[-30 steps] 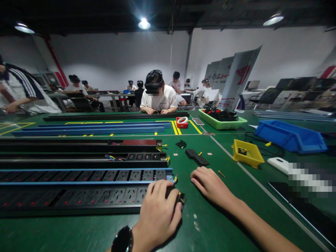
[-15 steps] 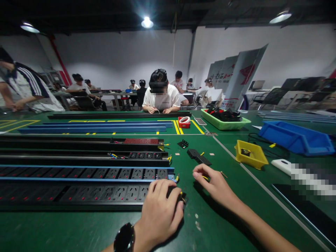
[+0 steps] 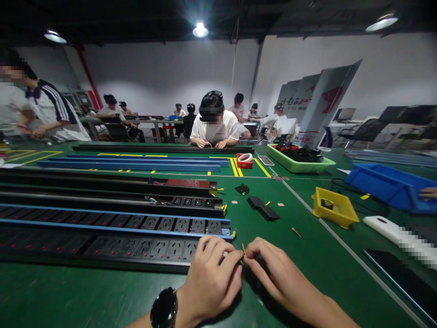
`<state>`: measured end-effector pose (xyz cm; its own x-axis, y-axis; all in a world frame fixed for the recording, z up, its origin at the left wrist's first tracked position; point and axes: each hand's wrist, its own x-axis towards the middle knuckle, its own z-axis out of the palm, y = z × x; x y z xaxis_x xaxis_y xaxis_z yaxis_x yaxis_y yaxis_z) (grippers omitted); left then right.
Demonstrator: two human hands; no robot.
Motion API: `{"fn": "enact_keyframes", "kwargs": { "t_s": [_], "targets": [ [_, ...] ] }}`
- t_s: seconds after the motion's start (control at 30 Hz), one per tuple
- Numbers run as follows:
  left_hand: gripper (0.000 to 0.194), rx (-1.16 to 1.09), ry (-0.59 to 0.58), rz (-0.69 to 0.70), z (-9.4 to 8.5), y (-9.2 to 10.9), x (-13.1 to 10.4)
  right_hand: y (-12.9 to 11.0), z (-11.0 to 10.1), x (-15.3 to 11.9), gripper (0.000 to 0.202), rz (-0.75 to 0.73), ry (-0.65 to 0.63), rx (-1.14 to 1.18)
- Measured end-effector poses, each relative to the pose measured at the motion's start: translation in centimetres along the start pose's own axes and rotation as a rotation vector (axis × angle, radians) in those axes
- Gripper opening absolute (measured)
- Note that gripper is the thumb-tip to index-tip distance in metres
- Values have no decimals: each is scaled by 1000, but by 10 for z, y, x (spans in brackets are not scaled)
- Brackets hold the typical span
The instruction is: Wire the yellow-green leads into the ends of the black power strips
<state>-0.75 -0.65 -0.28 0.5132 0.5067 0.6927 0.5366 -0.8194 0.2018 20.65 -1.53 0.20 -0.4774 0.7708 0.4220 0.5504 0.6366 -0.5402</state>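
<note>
My left hand [image 3: 215,275], a black watch on its wrist, is closed over the right end of the nearest black socket strip [image 3: 136,248]; what its fingers pinch is hidden. Against its fingertips, my right hand [image 3: 273,269] pinches a small brass-coloured pin [image 3: 243,248] that points upward. Just behind the nearest strip lies a blue-edged socket strip [image 3: 150,223] with a yellow wire end. Farther back are a black strip with several sockets [image 3: 193,202] and one with a dark red section [image 3: 187,183]. A loose screw-like piece [image 3: 296,232] lies right of my hands.
Black brackets [image 3: 262,208] lie beyond my hands. At the right are a yellow bin [image 3: 334,210], a blue bin [image 3: 392,184] with another person's hand at its edge, a white device and a dark flat panel. A green basket [image 3: 300,164] and a person [image 3: 215,127] are across the table.
My right hand has moved left and nearer, meeting my left fingertips with the small pin. The view has shifted slightly left. A person's hand has appeared at the blue bin.
</note>
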Motion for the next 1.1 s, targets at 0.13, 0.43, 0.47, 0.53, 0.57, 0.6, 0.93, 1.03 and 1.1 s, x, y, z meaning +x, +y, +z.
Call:
{"fn": "enact_keyframes", "kwargs": {
  "t_s": [0.13,0.43,0.47,0.53,0.57,0.6,0.93,1.03,1.1],
  "targets": [
    [16,9,31,-1,1,-1,-1,-3,1,0,11,-29,-47,-12],
    [14,-19,19,50,3,-4,0,-6,2,-2,15,-76,-101,-103],
    [14,-26,20,60,2,-4,0,-5,2,-2,15,-78,-95,-101],
    [16,-33,28,76,2,-5,0,-5,1,-1,15,-73,-79,-78],
    [17,-34,33,84,2,-5,0,-5,0,-1,16,-67,-71,-59],
    [17,-32,34,92,2,-5,0,-5,0,0,16,-58,-63,-37],
    [16,-10,18,97,3,-7,0,-1,-1,2,4,92,-11,105],
    [14,-20,17,82,3,-6,0,0,-2,2,10,175,-23,194],
    [13,-23,19,68,1,-4,0,1,-3,3,19,247,-23,279]
  ]
}}
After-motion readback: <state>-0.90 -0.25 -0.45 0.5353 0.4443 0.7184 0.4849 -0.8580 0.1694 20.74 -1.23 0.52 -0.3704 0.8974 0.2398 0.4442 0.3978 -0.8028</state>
